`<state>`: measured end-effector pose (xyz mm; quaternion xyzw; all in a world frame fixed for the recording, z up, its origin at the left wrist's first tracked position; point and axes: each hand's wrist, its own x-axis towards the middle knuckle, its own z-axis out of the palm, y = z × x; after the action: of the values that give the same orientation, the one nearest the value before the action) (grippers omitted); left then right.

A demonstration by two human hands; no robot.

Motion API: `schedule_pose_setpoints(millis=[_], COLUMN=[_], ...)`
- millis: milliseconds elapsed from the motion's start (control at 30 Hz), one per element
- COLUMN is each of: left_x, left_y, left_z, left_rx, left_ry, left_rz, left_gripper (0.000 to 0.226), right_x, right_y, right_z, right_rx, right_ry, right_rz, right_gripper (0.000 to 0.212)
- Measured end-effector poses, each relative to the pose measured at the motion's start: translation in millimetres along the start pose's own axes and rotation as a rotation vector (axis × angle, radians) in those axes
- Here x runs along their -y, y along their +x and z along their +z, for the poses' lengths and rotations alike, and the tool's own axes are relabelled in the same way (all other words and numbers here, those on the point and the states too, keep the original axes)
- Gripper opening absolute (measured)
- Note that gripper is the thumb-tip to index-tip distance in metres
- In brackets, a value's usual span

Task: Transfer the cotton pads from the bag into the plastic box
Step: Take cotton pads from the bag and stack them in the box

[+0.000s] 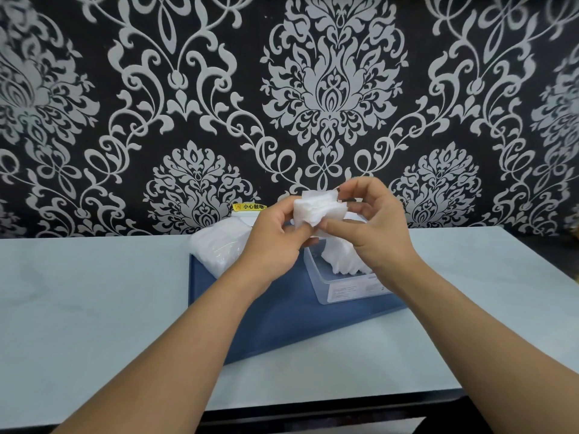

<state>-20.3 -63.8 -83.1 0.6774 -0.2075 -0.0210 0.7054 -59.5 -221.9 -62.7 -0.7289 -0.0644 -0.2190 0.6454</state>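
Aloft, white fanned cotton pads [318, 208], pinched by left hand [272, 239] and right hand [372, 227] fingers, above plastic box [341, 286]

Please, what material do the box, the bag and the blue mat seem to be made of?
Box: clear, glossy hard plastic, it seems; the pads inside show through its wall. Bag: thin, shiny plastic film, judging by its crinkles and glints. Mat: smooth, matte blue sheet, perhaps plastic or rubber; the picture leaves that open.
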Motion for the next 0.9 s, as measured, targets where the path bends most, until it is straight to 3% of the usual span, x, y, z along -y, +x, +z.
schedule_pose_setpoints(millis=[200, 367, 900], left_x=[-9, -20, -17], left_y=[-3, -1, 2], left_z=[0, -3, -4], left_rx=[0.044, 0.010, -0.084], left_ry=[-0.083, -0.322, -0.326], left_rz=[-0.075, -0.267, -0.360], left_gripper=[0.038, 0.025, 0.029], right_x=[-4, -5, -6], right_y=[2, 2, 4], right_z=[3, 3, -2], right_rx=[-0.027, -0.051, 0.032], right_ry=[-0.079, -0.073, -0.017], right_rz=[-0.006, -0.049, -0.034], right_gripper=[0.037, 0.039, 0.018])
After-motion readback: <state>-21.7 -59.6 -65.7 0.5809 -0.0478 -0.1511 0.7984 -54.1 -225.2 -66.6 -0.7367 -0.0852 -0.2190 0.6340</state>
